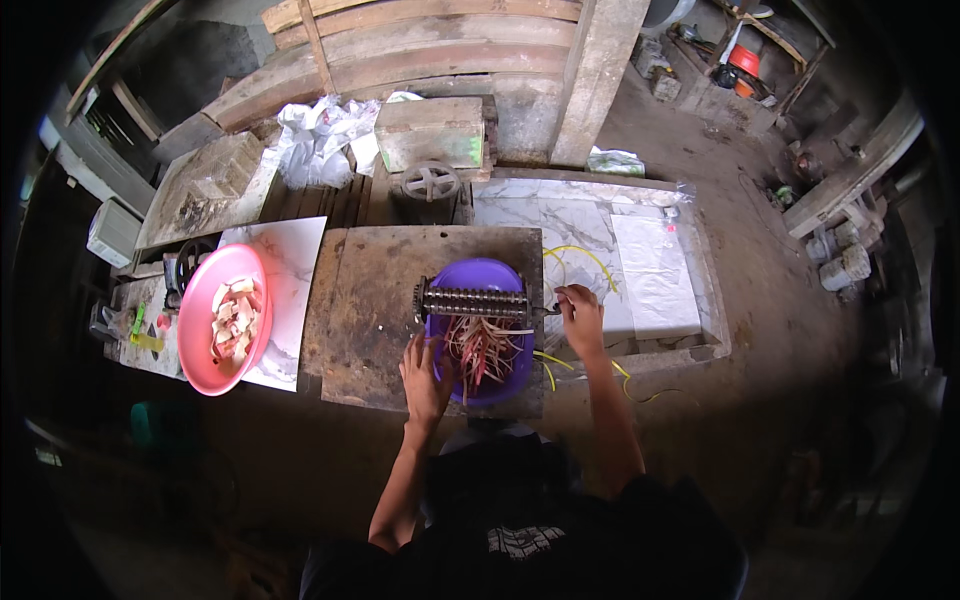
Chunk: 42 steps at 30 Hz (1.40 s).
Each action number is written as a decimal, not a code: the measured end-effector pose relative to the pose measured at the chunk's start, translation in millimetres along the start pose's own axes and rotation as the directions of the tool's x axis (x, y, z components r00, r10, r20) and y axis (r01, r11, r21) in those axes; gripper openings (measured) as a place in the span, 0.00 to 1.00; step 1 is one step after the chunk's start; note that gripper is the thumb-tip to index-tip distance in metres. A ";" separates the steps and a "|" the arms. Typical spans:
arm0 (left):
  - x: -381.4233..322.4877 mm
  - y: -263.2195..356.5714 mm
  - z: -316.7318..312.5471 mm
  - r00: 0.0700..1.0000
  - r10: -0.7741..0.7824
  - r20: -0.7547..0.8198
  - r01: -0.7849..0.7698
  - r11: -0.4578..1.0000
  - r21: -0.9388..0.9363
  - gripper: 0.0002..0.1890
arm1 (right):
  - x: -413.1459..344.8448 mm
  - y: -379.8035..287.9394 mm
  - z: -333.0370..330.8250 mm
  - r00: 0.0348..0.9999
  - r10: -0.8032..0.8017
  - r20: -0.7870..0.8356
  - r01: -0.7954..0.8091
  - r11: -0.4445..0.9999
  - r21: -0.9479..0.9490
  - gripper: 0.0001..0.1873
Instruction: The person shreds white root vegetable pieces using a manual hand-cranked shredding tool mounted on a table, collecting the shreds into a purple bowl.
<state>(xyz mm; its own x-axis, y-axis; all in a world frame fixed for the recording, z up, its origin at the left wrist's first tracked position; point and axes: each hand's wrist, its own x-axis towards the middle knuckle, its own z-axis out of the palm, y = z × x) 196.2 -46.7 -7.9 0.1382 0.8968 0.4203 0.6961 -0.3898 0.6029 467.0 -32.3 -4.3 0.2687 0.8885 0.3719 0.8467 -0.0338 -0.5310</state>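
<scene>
A metal twin-roller cutter with grooved rollers lies across a purple plastic basin. Below the rollers, thin pink and pale strips heap up in the basin. My right hand has its fingers closed on the cutter's crank handle at the right end, and hides part of it. At the basin's left rim is my left hand, fingers loosely apart and thumb over the rim; whether it presses on the rim is unclear. The basin rests on a stained wooden board.
To the left, a pink basin holds pale, pink-tinged pieces on a marbled sheet. Yellow straps lie right of the board. A handwheel and a wooden box stand behind. A concrete post rises beyond.
</scene>
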 end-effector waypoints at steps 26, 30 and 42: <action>-33.3 3.7 22.2 0.979 -0.112 0.169 0.074 0.974 0.213 0.14 | -109.4 -84.6 58.8 0.914 -0.147 0.377 0.171 0.985 -0.033 0.30; -36.8 5.5 3.3 0.959 -0.135 0.249 0.068 0.963 0.261 0.19 | -114.9 -82.2 55.8 0.936 -0.173 0.306 0.195 0.980 -0.043 0.29; -51.4 14.5 4.6 0.930 -0.147 0.335 0.039 0.951 0.308 0.20 | -120.9 -97.1 43.6 0.955 -0.084 0.283 0.105 0.993 -0.061 0.21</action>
<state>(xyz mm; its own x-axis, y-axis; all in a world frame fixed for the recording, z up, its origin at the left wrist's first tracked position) 202.4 -97.5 -23.9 0.2625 0.9620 0.0748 0.8841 -0.2708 0.3809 332.3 -116.5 -30.9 0.0557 0.9813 0.1844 0.8969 0.0320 -0.4411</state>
